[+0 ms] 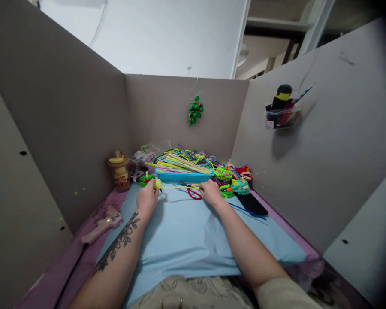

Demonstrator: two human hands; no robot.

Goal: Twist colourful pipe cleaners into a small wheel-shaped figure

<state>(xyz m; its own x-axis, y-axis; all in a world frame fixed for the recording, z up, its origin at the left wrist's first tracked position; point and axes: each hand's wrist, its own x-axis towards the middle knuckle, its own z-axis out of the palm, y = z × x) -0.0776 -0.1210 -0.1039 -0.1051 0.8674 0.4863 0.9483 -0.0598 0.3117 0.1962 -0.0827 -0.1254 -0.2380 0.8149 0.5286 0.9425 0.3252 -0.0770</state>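
Note:
A yellow pipe cleaner (176, 187) is stretched almost level between my two hands, above the blue cloth. My left hand (147, 199) is closed on its left end, where a small bunched yellow piece sticks out past the fingertips. The fingers of my right hand (211, 193) are pinched on the other end. Red-handled scissors (194, 195) lie just beyond the strand, close to my right hand. Behind them stands a blue tray (184, 176) heaped with pipe cleaners (180, 163) in several colours.
Finished fuzzy pieces (240, 187) sit right of the tray, near a black strip (252, 204) and a blue pipe cleaner (247, 211). At left are a cup (119, 174) and a pink corded glue gun (104, 225). Grey panels (186, 116) enclose three sides.

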